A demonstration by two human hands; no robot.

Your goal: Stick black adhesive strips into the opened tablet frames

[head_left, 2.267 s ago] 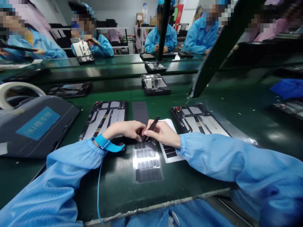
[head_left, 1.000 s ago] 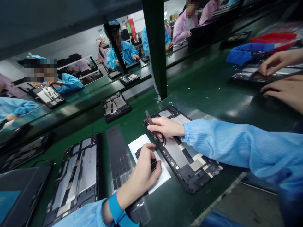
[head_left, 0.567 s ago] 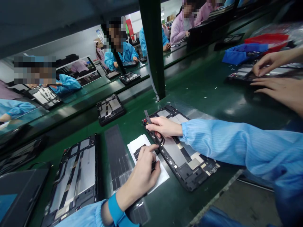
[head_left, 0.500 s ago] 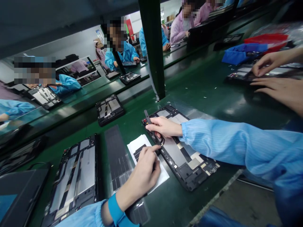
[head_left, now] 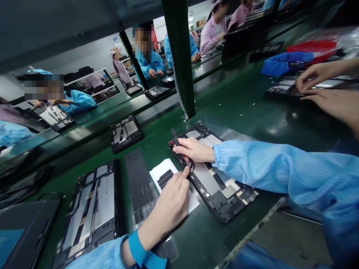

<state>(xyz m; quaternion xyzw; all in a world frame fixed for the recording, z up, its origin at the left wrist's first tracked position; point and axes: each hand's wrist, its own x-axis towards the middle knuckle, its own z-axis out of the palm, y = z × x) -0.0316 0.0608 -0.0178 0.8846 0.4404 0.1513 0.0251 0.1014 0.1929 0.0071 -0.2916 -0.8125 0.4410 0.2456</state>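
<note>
My right hand (head_left: pixel 193 150) pinches black tweezers (head_left: pixel 175 136), whose tips rest on the left edge of an open tablet chassis (head_left: pixel 221 186). My left hand (head_left: pixel 169 203) lies over a white backing sheet with black strips (head_left: pixel 164 175), fingers curled, index fingertip touching the chassis edge beside the tweezer tips. A dark sheet of small black pads (head_left: pixel 138 183) lies left of the white sheet. A blue wrist strap (head_left: pixel 137 248) is on my left wrist.
A second open chassis (head_left: pixel 89 209) lies at my left, a dark case (head_left: pixel 17 231) beyond it. More chassis (head_left: pixel 125 132) sit on the green belt. A green post (head_left: pixel 181 59) stands ahead. Another person's hands (head_left: pixel 322 87) work at right; other workers sit opposite.
My view swung from the pad sheet to the right chassis. My right hand carried the tweezers there; my left index finger has since stretched from the white sheet to the chassis edge.
</note>
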